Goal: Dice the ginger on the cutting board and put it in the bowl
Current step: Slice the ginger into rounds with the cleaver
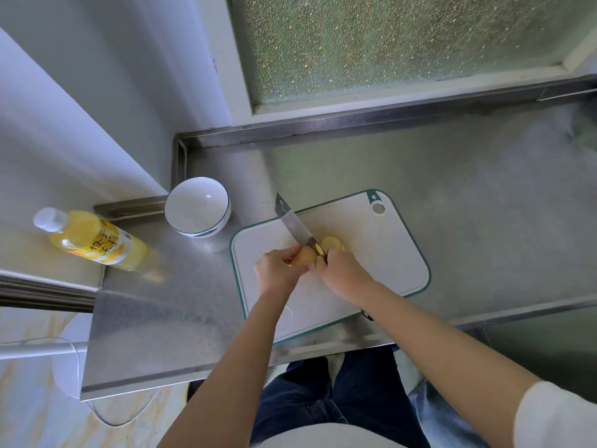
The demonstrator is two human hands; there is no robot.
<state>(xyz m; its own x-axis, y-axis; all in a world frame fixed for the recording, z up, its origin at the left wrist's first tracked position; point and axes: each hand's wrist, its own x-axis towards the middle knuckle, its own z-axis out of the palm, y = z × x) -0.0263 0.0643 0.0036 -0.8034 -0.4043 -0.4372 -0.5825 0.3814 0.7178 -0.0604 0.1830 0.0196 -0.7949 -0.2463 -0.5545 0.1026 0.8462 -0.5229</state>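
The left hand (277, 270) pins the ginger (305, 255) on the cutting board (381, 253), while the right hand (342, 270) grips the knife (295, 226), blade pointing away across the ginger. Cut slices (332, 243) lie just beyond; the empty bowl (197, 206) stands on the bench to the left, nearer the left hand.

Both bare forearms extended, left hand (277, 270) curled, right hand (342, 268) apparently clenched, knuckles nearly touching.

left hand (277, 272): bare, no rings or watch seen | right hand (344, 270): bare, forearm uncovered | short white fabric sleeve (555, 415) at upper arm, well behind right hand | dark blue denim trousers (339, 392) below and behind both hands | white shirt hem (323, 436) at bottom edge
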